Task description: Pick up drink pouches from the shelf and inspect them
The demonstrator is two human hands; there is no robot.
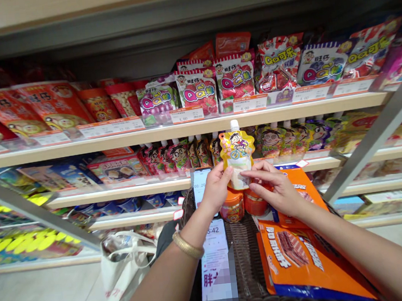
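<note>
The small yellow soft pouch (238,154) with a white cap and a cartoon kid is held up in front of the wooden shelf (184,129), above the dark woven basket (246,256). The left hand (215,187) grips it from 8 o'clock. The right hand (275,188) pinches it from 4 o'clock. This looks like a close look at the pouch. Any move from here needs a gentle, steady hold, because flat orange snack packs (297,250) and small orange jars (233,208) sit at 6 o'clock.
</note>
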